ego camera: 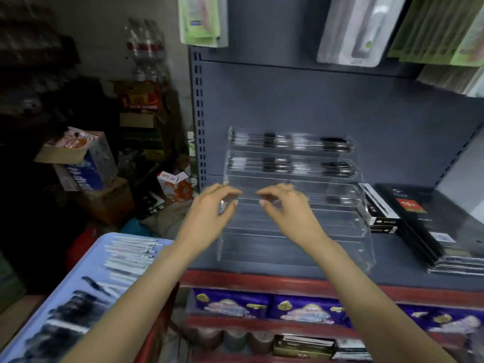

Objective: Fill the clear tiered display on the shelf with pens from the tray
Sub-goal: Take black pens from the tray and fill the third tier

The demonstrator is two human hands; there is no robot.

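Both forearms reach far to the clear tiered display, left hand and right hand with fingers curled over the third tier, grip on anything cannot be told; top two tiers judged filled, more pens to be fetched from the tray near left.

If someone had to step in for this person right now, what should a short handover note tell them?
Left hand and right hand: both at the third tier of the clear tiered display, fingers curled; the blur hides whether either grip holds a pen.
Display stands on the grey shelf.
Done: the top two tiers hold dark pens.
Left: the lower tiers look mostly bare. More pens lie on the blue tray at lower left.
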